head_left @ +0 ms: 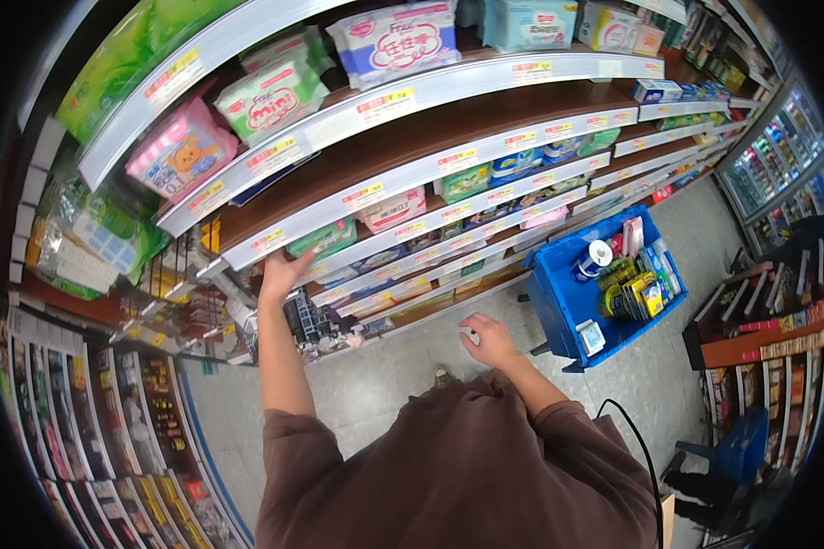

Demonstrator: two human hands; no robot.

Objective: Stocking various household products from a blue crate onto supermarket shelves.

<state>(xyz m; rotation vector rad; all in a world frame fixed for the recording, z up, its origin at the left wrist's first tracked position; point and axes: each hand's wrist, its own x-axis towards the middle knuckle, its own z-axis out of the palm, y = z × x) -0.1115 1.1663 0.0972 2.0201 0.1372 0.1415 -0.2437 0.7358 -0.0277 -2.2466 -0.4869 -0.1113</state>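
Observation:
My left hand (285, 276) reaches into a lower shelf at the left end of the rack. Its thumb lies by the front of a green soft pack (323, 237); the other fingers are partly hidden, so a firm grip cannot be made out. Beside that pack sits a pink-and-white pack (393, 208), and a second green pack (465, 183) stands farther right. My right hand (491, 341) hovers above the floor, loosely curled and empty, with thumb and fingers apart. Sanitary pad packs, one green and white (272, 100) and one purple and white (396, 44), stand on an upper shelf.
To my right a blue plastic crate (556, 312) holds boxes, packs and a white-topped canister (592, 261). Price-tagged shelf edges (384, 110) jut out ahead. A glass-door fridge (772, 147) stands far right. At lower right are a person's dark-clothed legs (704, 491) and a blue stool (741, 446).

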